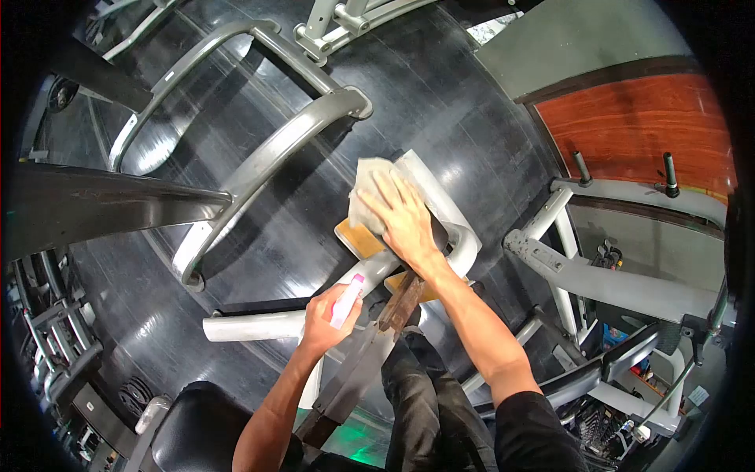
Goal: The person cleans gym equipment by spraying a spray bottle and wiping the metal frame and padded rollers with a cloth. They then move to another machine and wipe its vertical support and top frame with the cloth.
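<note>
The right hand (405,220) lies flat on a pale cloth (370,189), fingers spread wide, pressing it down on the footplate (436,200) of a gym machine. The cloth sticks out from under the fingertips, up and to the left. The left hand (322,315) has its grip closed around a small spray bottle (348,299), held just below the plate, near a grey bar (252,325).

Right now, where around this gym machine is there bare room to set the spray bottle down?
The black rubber floor between the curved grey rail and the wood panel lies bare. The footplate is crowded: right hand pressing cloth, left hand holding spray bottle.
</note>
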Motion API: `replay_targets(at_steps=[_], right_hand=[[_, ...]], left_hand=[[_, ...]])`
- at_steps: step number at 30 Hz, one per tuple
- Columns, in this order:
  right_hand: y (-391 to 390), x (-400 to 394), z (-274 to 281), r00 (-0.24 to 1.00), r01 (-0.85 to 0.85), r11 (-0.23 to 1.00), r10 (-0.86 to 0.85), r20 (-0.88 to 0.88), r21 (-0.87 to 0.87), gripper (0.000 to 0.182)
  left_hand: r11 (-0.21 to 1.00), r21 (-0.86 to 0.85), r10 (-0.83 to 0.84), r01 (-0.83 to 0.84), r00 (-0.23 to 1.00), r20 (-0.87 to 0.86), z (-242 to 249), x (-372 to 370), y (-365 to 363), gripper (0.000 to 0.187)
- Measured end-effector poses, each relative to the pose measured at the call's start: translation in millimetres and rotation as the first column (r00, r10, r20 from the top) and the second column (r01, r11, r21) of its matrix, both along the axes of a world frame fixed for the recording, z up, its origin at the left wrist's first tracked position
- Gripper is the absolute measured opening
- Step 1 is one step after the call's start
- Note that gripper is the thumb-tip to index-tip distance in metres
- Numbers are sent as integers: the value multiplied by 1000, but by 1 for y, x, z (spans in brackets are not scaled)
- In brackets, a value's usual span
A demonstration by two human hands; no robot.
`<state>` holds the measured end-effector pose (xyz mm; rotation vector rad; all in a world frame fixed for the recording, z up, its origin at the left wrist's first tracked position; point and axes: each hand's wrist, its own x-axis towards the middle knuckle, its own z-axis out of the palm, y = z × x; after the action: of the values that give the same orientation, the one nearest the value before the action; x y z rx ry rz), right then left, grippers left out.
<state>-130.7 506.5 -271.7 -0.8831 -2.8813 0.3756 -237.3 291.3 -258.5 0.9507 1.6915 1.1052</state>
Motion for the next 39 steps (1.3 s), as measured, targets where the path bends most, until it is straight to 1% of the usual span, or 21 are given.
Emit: replay_targets(at_steps=[2, 4, 7, 9, 11, 12, 13, 14, 15, 17, 19, 20, 21, 23, 25, 28, 29, 31, 32, 37, 39], right_hand=[[-12, 29, -10, 996, -92, 995, 93, -9, 33, 69], [-25, 61, -7, 982, -187, 980, 189, -21, 64, 72], [-39, 103, 18, 951, -300, 953, 302, 64, -38, 75], [-36, 113, 48, 955, -219, 912, 274, 117, -348, 74], [-27, 112, 52, 970, -185, 886, 235, 68, -425, 71], [-22, 111, 49, 998, -29, 725, -19, -62, -688, 67], [-17, 109, 47, 948, 48, 457, -302, -105, -888, 62], [-16, 105, 45, 870, 187, 455, -488, -68, -870, 50], [-3, 88, 56, 814, 160, 267, -580, -26, -950, 45], [13, 63, 54, 707, 158, 190, -707, -23, -969, 45], [38, 48, 34, 827, 320, 373, -558, 65, -871, 48], [39, 43, 35, 814, 464, 479, -561, 146, -745, 48], [40, 40, 30, 814, 462, 477, -562, 144, -748, 48], [39, 38, 18, 824, 523, 681, -558, 99, -512, 51], [31, 33, 22, 820, 548, 716, -562, 108, -433, 59], [25, 27, -1, 713, 382, 705, -636, -295, -597, 72], [24, 23, -8, 713, 381, 706, -635, -296, -597, 72], [18, 5, -4, 864, 441, 784, -503, -31, -436, 70], [11, -5, 0, 876, 474, 831, -479, 59, -293, 68], [2, 4, -7, 907, 419, 895, -421, 19, -153, 63], [-10, 31, -4, 969, 243, 969, -239, 69, -45, 65]], left_hand=[[998, -61, 10, -9, 1000, 10, 2, -1, 0, 16], [1000, -14, 17, -17, 1000, 1, -2, 0, 0, 16], [1000, 15, 16, -16, 1000, -3, -2, 0, 0, 17], [1000, 0, 11, -11, 1000, 1, -2, -1, -1, 17], [999, 30, 11, -11, 1000, -14, -4, 2, -2, 17], [999, 34, 9, -9, 1000, -13, -5, 3, -3, 17], [1000, 14, 8, -8, 1000, -2, -6, 5, -3, 17], [1000, -7, 8, -8, 1000, 7, -8, 4, -4, 17], [1000, -6, 4, -4, 1000, 5, -8, 3, -4, 17], [1000, 3, -22, 22, 999, -38, -9, 3, -5, 17], [1000, 12, -3, 3, 1000, -12, -7, 5, -4, 17], [1000, 20, 19, -20, 1000, 8, -6, 4, -4, 18], [1000, 18, 18, -18, 1000, 4, -6, 2, -3, 18], [1000, 9, -7, 8, 1000, -26, -6, 1, -3, 19], [1000, -1, -11, 11, 1000, -18, -7, 2, -5, 19], [1000, -15, -9, 9, 1000, -5, -5, 1, -4, 19], [1000, -27, 0, 0, 1000, 9, -4, 2, -4, 19], [1000, -15, -7, 7, 1000, -10, -6, 1, -3, 19], [1000, -1, -16, 16, 999, -29, -7, 1, -4, 19], [999, -14, -45, 45, 998, -34, -4, 1, -3, 18], [999, -11, -40, 40, 999, -18, -5, 2, -3, 18]])
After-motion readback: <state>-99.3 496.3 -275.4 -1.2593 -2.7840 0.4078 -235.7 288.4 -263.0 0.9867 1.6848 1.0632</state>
